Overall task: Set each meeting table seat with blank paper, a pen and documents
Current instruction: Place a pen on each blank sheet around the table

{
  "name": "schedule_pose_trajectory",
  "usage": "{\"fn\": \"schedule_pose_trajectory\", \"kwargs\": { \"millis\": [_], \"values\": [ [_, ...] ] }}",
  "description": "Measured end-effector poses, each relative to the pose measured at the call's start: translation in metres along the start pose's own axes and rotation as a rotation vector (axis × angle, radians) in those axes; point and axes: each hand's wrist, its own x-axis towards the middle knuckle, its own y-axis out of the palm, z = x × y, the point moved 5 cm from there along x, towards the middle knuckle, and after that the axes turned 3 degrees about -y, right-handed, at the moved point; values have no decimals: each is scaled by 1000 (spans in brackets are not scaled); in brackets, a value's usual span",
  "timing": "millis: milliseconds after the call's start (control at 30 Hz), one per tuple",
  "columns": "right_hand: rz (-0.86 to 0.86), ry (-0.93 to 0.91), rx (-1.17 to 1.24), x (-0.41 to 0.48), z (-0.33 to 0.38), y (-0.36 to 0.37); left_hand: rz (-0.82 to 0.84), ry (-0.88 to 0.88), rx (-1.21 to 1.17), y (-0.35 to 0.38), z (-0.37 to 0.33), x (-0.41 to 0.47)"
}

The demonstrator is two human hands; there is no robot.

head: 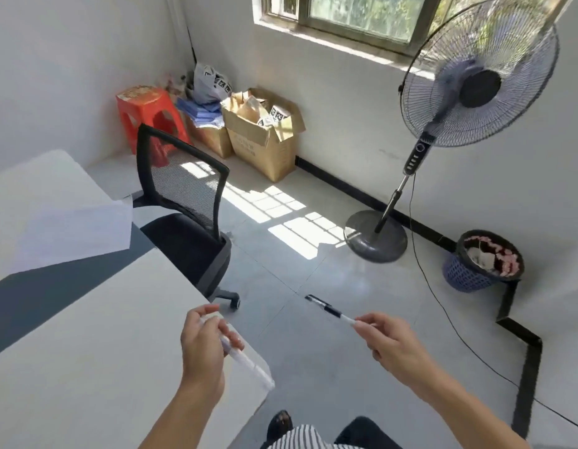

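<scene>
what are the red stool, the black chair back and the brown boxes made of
Red square stool: glossy moulded plastic, by its sheen. Black office chair back: see-through mesh in a plastic-looking frame. Brown open boxes: matt cardboard, probably, with folded flaps.

The white table (87,335) bears one sheet of paper (74,231), lying partly across its dark stripe (38,296).

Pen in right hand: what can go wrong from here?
1. The right hand pinches the pen by one end, out over the floor, so it may slip and drop.
2. The paper juts past the table edge near the fan, whose blades look blurred, likely spinning; it could blow off.
</scene>
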Motion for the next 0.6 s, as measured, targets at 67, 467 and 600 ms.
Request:
{"fn": "schedule_pose_trajectory", "kwargs": {
  "millis": [67, 467, 600],
  "values": [
    [41, -15, -10, 31, 13, 0, -6, -11, 25, 10, -10, 21],
    [355, 20, -135, 273, 81, -17, -247, -120, -68, 77, -46, 132],
    [491, -7, -223, 348, 117, -1, -352, -100, -103, 92, -66, 152]
  ]
}}
